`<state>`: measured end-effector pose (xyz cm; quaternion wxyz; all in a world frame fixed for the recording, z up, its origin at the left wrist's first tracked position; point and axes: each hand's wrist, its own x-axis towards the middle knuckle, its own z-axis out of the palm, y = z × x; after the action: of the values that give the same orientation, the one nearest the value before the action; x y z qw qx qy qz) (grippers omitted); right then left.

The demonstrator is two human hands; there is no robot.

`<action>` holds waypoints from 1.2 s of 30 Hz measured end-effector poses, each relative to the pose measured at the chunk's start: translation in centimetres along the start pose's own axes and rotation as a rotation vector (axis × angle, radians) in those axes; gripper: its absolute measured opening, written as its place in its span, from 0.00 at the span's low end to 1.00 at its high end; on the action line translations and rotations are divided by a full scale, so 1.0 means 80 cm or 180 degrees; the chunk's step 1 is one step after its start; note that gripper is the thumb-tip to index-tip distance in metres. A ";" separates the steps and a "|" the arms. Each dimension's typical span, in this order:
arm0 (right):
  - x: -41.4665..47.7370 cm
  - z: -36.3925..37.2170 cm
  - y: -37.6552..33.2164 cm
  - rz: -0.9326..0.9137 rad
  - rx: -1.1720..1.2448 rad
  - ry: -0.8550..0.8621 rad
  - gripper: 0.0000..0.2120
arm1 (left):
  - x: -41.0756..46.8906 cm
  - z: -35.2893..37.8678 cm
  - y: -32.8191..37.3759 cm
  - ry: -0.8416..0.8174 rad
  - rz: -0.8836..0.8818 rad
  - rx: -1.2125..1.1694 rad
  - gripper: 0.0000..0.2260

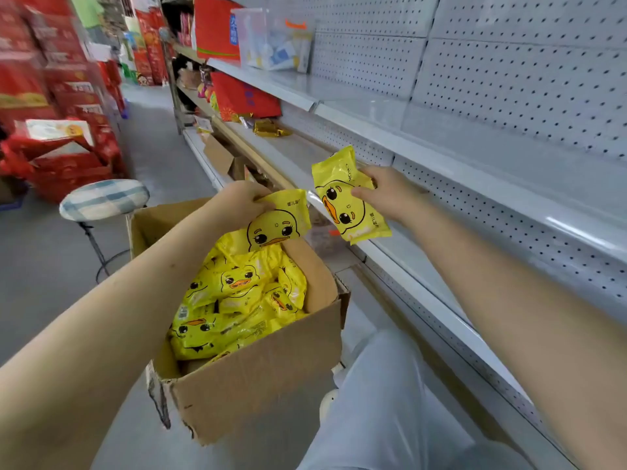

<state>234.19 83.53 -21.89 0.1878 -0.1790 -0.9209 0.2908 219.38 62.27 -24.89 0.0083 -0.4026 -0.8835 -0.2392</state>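
Gripped in the right hand (383,191): a yellow duck packet (346,198), on end and a little tilted, printed face toward the camera, in the air just above the front edge of the lower shelf (424,273). Fingers (362,191) curled round the packet's right side, thumb laid across the duck's face.

Just beside it, to the left, a second duck packet (278,220), pinched at its upper left corner by the left hand (237,198), with those fingers (261,200) closed on the wrapper. Held over the far rim of the cardboard box (258,378), lower edge near the heap inside. The two packets close together, apart by a narrow gap.

In the box, a jumble of loose packets (237,300) of the same kind, filling it partway. Box open at the top, near corner torn, close beside a leg in pale trousers (383,401).

Behind the box, on the floor, a round stool (103,198) with a checked cushion. Farther along the shelf, gold wrappers (271,128) and a red bag (244,96). On the shelf above, a clear plastic bin (271,39). Across the aisle, stacked red boxes (51,96), blurred.
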 end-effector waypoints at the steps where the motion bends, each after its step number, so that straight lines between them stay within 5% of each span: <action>1: -0.003 -0.026 -0.003 -0.0022 -0.0121 0.0083 0.13 | 0.007 -0.011 0.020 -0.0004 0.0116 -0.0033 0.08; 6: -0.039 -0.158 -0.018 0.0063 -0.0458 0.0578 0.06 | 0.035 -0.058 0.126 0.0048 0.0755 -0.0046 0.13; 16: -0.166 -0.364 -0.028 0.0476 -0.1032 0.0973 0.09 | 0.064 -0.097 0.336 0.0037 0.2021 -0.0592 0.07; 29: -0.279 -0.489 0.034 0.1228 -0.1644 0.1250 0.04 | 0.071 -0.034 0.529 -0.0427 0.3043 -0.0849 0.06; 36: -0.283 -0.506 0.078 0.1364 -0.2217 0.0982 0.11 | 0.089 0.014 0.574 -0.0661 0.3234 -0.0819 0.07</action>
<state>273.39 97.37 -0.33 0.1871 -0.4600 -0.8673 -0.0350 247.61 93.58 -5.31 -0.0139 -0.7990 -0.5370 -0.2704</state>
